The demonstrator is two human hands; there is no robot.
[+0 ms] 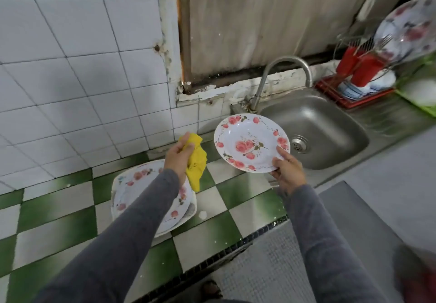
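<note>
Nearest you, at seven o'clock from the held plate, a stack of floral plates (132, 189) lies on the checkered counter (59, 215), partly under your left forearm, likely waiting its turn within easy reach. Your left hand (179, 156) is closed round a bunched yellow cloth (197, 161), fingers curled over its top so the loose end hangs down. It sits at nine o'clock from the plate, near but not touching, ready to wipe. Your right hand (286, 169) pinches the floral plate (250, 142) at its five o'clock rim, thumb on the face and fingers beneath, tilting it toward you so the face is open to the cloth. The steel sink (330, 133) lies at three o'clock, the tap (283, 67) at one o'clock, and farther at two o'clock a red dish rack (354, 95) holds red cups (363, 67), probably where the wiped plate belongs.
</note>
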